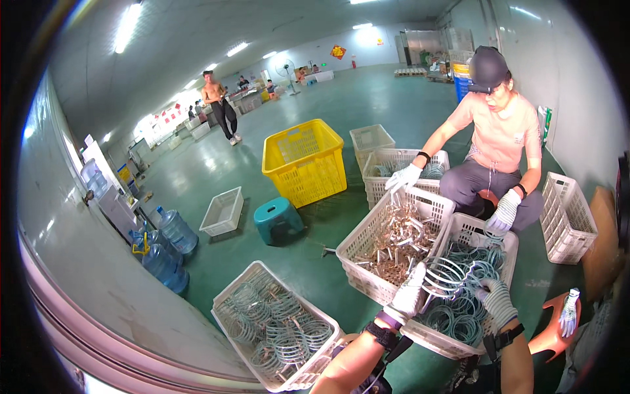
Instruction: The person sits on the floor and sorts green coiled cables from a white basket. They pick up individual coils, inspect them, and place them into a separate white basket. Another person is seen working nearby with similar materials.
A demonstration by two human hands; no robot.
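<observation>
My left hand (408, 294), in a white glove, is closed at the left end of a loose coil of metal wire rings (449, 276). My right hand (499, 303), in a striped glove, curls round rings at the coil's right side; its fingertips are partly hidden. Both hands are above a white crate (438, 336) filled with wire rings (456, 322). Beside it, a second white crate (364, 279) holds a heap of small whitish and brown parts (400, 243). A co-worker's gloved hand (505, 211) reaches into the ring crate, while the other gloved hand (403, 178) is at the parts crate.
A white crate (226, 322) of wire rings stands at the near left. Beyond are a teal stool (277, 220), a yellow crate (305, 177) and a shallow white bin (223, 211). Water bottles (176, 231) line the left wall. An orange stool (554, 331) bears a glove.
</observation>
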